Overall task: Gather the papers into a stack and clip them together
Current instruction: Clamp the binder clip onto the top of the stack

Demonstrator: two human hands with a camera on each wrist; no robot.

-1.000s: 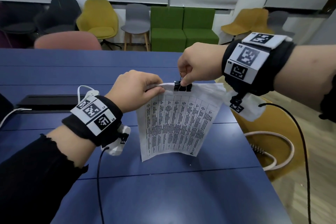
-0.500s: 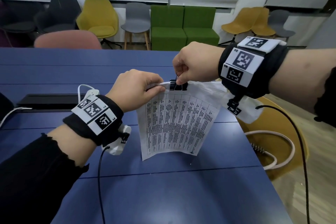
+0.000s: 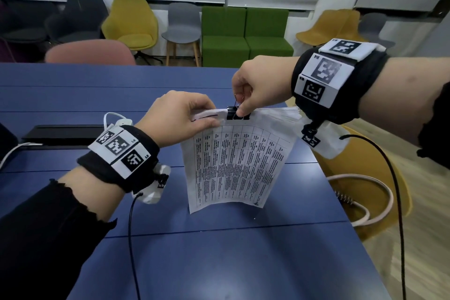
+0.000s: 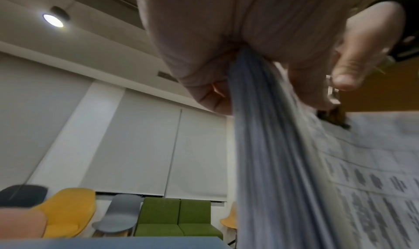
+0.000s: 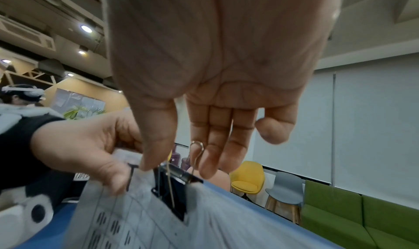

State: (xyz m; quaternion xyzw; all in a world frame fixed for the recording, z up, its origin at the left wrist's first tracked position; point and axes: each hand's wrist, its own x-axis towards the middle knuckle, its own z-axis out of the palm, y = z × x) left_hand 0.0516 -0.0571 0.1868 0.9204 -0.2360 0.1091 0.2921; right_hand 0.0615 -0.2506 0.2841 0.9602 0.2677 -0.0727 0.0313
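Head view: left hand [image 3: 180,114] pinches the papers [image 3: 233,165]; right hand [image 3: 258,85] pinches the binder clip [image 3: 237,114] wire handle; fold it flat gently.

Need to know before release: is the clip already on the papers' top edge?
Yes, the black clip sits astride the top edge of the papers, with the right hand pinching its wire handle.

The head camera looks forward and down over the blue table [image 3: 219,251] from above. Each wrist camera sits very near its palm and faces upward. All three views share the green sofa [image 3: 246,34] and the papers [image 3: 238,168].
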